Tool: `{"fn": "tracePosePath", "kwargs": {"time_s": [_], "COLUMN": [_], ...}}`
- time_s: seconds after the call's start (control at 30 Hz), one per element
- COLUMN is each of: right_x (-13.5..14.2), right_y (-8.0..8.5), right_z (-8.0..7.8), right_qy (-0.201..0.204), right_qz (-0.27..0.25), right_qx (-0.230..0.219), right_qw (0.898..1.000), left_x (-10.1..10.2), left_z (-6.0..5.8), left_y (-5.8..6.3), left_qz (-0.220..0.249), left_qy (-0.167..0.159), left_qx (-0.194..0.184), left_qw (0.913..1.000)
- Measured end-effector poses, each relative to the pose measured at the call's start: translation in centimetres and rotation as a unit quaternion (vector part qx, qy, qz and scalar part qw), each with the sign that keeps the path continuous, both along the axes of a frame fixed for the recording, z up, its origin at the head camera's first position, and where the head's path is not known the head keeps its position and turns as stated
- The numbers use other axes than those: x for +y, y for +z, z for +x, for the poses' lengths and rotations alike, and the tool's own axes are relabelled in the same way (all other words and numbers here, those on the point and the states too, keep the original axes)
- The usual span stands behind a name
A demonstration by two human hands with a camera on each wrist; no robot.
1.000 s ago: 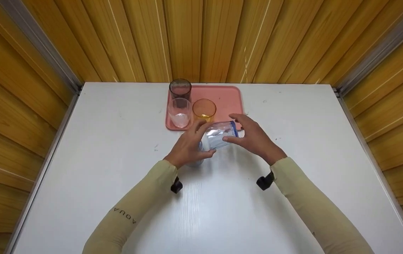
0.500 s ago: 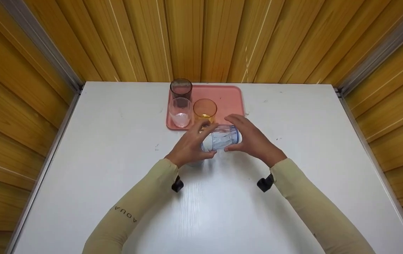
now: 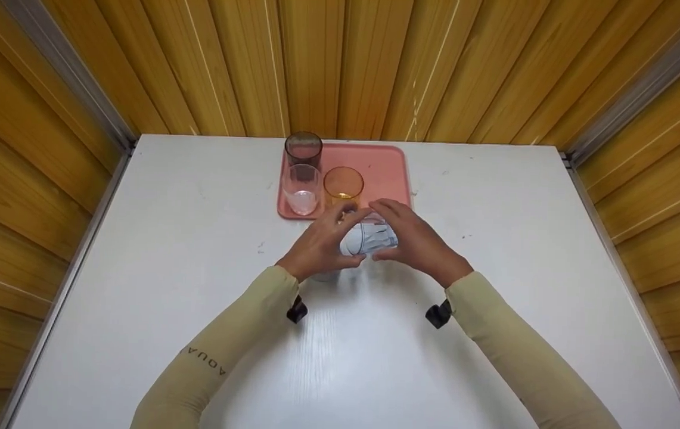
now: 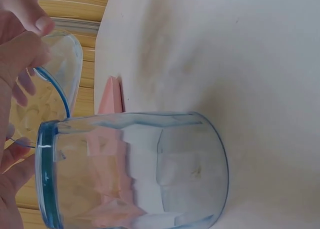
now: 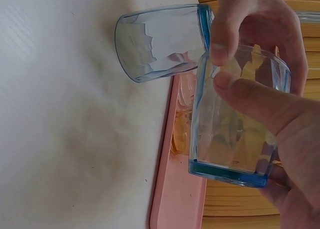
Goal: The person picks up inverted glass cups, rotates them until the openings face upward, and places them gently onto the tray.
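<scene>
Both hands hold a clear, blue-tinted drinking glass (image 3: 377,237) sideways above the table. My left hand (image 3: 322,241) has its thumb and fingers round the left end. My right hand (image 3: 417,238) curves its thumb and fingers round the right end, where the right wrist view shows a thick blue base (image 5: 230,174). A second glass like it (image 4: 135,169) stands mouth down on the table, its thick base up, below my left hand. In the head view, that glass is mostly hidden by the left hand.
Just beyond the hands, a pink tray (image 3: 378,170) lies near the table's back edge. On it stand a dark smoky glass (image 3: 303,149), a clear glass (image 3: 302,190) and an amber glass (image 3: 344,183). Wood-look panels (image 3: 369,65) enclose the white table (image 3: 196,238).
My right hand has moved left along the held glass and come nearer my left hand, covering its base end. The left hand and the glasses on the tray stay about where they were.
</scene>
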State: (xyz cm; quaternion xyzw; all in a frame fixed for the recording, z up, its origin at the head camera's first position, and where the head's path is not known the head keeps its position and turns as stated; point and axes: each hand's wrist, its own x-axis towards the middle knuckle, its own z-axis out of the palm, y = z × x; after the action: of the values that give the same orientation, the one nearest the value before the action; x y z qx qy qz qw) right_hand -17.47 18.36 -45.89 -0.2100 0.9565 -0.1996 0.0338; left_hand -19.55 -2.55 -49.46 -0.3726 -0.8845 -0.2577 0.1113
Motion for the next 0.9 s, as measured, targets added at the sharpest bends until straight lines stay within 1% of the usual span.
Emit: {"fn": "tracePosePath", "kwargs": {"time_s": [0.1,0.2,0.33,0.47,0.6,0.9], "right_x": [-0.10,-0.11,-0.11,-0.06,0.11,0.17], "right_y": [-0.32,-0.57,-0.70,-0.64,-0.78,-1.06], "right_z": [0.07,0.18,0.26,0.27,0.16,0.04], "right_qy": [0.004,-0.001,-0.007,-0.011,-0.006,0.003], "right_qz": [0.003,-0.006,-0.020,-0.040,-0.066,-0.088], "right_qx": [0.016,0.013,0.004,0.002,0.009,0.037], "right_qw": [1.000,1.000,1.000,0.999,0.998,0.995], "left_x": [0.03,0.14,0.26,0.32,0.31,-0.12], "left_z": [0.09,0.20,0.30,0.23,0.20,0.13], "left_y": [0.13,0.19,0.19,0.30,0.54,0.94], "left_qz": [-0.001,0.003,0.016,0.017,0.015,0.023], "left_qy": [-0.001,-0.003,-0.004,-0.003,-0.006,-0.015], "left_qx": [0.007,0.010,0.000,-0.006,-0.011,-0.029], "left_qw": [1.0000,0.9999,0.9999,0.9998,0.9998,0.9992]}}
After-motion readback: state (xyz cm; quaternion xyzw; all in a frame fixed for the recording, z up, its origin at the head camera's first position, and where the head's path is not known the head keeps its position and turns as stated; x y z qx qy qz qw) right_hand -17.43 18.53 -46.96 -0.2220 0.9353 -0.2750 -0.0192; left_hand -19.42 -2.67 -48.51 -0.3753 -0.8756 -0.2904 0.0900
